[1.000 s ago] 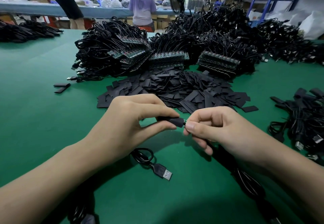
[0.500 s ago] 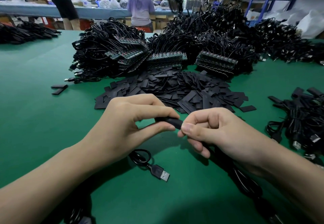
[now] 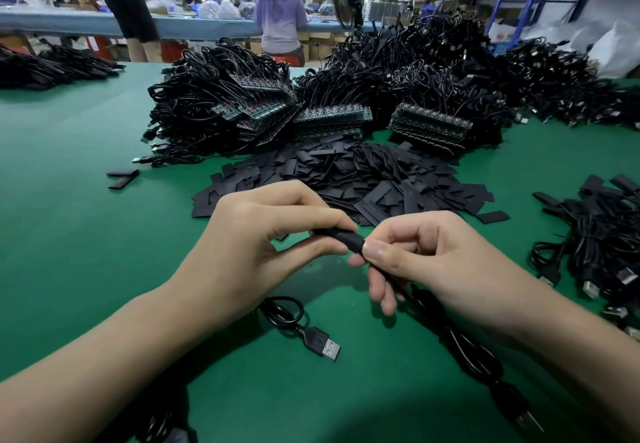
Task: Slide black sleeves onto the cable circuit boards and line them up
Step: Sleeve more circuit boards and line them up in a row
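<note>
My left hand (image 3: 263,234) pinches a black sleeve (image 3: 341,238) between thumb and forefinger above the green table (image 3: 69,234). My right hand (image 3: 426,259) meets it from the right, thumb tip at the sleeve's end, fingers curled around the black cable (image 3: 460,342) that trails under my wrist. The circuit board inside the sleeve is hidden. The cable's USB plug (image 3: 323,344) lies on the table below my hands. A heap of loose black sleeves (image 3: 346,175) lies just beyond.
Stacks of cables with bare circuit boards (image 3: 332,118) stand behind the sleeve heap. Sleeved cables (image 3: 599,245) pile at the right. Two stray sleeves (image 3: 123,177) lie at the left. People stand at a far table.
The metal tip that showed between my hands one second ago is now covered by the sleeve. My hands have closed together slightly.
</note>
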Action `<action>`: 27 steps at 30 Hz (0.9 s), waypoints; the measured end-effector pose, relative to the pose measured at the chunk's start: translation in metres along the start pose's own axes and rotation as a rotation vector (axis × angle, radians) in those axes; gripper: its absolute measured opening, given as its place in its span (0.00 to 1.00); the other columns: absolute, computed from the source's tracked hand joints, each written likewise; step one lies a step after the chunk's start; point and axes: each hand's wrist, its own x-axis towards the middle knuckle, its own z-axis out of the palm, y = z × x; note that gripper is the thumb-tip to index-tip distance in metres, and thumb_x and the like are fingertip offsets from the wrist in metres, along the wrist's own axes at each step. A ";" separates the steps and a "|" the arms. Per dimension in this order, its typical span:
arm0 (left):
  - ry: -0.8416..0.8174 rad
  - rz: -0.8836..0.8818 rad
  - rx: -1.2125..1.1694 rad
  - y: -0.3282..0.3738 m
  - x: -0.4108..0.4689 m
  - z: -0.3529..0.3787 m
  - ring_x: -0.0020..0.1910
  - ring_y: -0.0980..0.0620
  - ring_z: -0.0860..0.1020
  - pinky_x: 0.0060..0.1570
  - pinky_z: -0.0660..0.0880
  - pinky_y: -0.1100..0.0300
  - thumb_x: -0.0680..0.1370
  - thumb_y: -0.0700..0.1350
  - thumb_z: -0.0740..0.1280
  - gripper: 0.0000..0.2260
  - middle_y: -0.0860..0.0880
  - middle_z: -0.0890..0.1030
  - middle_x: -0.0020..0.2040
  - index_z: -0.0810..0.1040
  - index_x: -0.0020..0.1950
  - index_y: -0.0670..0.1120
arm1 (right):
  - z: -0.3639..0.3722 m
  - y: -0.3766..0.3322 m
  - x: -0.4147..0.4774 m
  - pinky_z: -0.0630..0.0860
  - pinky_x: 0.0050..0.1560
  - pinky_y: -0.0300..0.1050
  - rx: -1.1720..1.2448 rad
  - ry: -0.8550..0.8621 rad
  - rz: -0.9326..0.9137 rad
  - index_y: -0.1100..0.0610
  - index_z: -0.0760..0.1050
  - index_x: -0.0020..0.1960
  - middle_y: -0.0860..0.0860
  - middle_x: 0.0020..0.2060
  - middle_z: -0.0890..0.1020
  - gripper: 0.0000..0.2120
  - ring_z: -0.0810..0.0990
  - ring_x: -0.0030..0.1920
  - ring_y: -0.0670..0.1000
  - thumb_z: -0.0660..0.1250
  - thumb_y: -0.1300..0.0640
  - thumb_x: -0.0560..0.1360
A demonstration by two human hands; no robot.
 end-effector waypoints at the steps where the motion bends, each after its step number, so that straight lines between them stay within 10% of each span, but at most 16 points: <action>1: 0.028 -0.015 0.014 0.000 0.000 0.001 0.46 0.55 0.80 0.48 0.76 0.61 0.75 0.48 0.76 0.10 0.50 0.82 0.47 0.87 0.55 0.47 | 0.000 0.000 0.000 0.76 0.37 0.35 -0.010 0.012 -0.004 0.53 0.85 0.46 0.56 0.35 0.85 0.09 0.83 0.32 0.50 0.67 0.55 0.81; 12: 0.230 -0.163 0.015 0.010 0.002 0.004 0.45 0.57 0.84 0.49 0.81 0.54 0.70 0.50 0.79 0.17 0.53 0.85 0.45 0.85 0.55 0.45 | 0.006 0.004 0.000 0.76 0.36 0.37 -0.003 0.112 -0.011 0.52 0.84 0.49 0.56 0.37 0.86 0.10 0.85 0.35 0.52 0.65 0.57 0.83; 22: 0.122 -0.172 0.034 0.002 0.004 0.001 0.48 0.62 0.83 0.52 0.79 0.61 0.74 0.56 0.74 0.16 0.58 0.85 0.48 0.86 0.57 0.50 | 0.006 0.001 0.002 0.75 0.33 0.39 0.009 0.182 0.023 0.55 0.84 0.46 0.56 0.33 0.84 0.10 0.82 0.31 0.53 0.66 0.59 0.82; 27: -0.047 -0.462 0.282 -0.030 0.011 -0.026 0.41 0.58 0.81 0.47 0.81 0.53 0.77 0.57 0.69 0.10 0.58 0.84 0.41 0.87 0.51 0.56 | -0.024 -0.011 0.000 0.68 0.23 0.37 -0.100 0.464 0.023 0.58 0.84 0.44 0.52 0.27 0.78 0.08 0.71 0.23 0.49 0.70 0.56 0.79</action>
